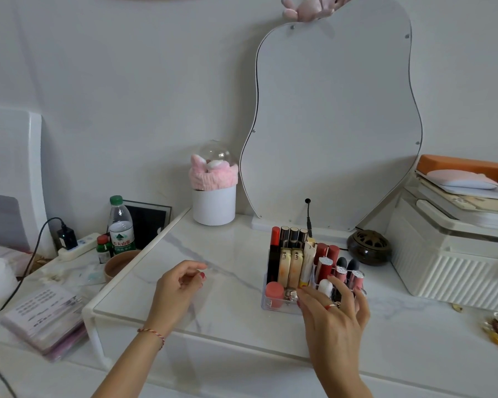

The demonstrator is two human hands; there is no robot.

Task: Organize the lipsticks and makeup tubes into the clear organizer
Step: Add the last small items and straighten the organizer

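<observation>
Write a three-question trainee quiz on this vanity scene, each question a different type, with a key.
1. True or false: the left hand is holding a lipstick.
2. Multiple choice: where is the right hand? A) on the water bottle; B) at the front of the clear organizer; C) on the mirror.
3. Fill in: the small cylinder in the organizer's front left corner is ____ in colour.

Key: 1 false, its loosely curled fingers hold nothing, above the marble top. 2 B, fingers spread at the organizer's front. 3 pink.
</observation>
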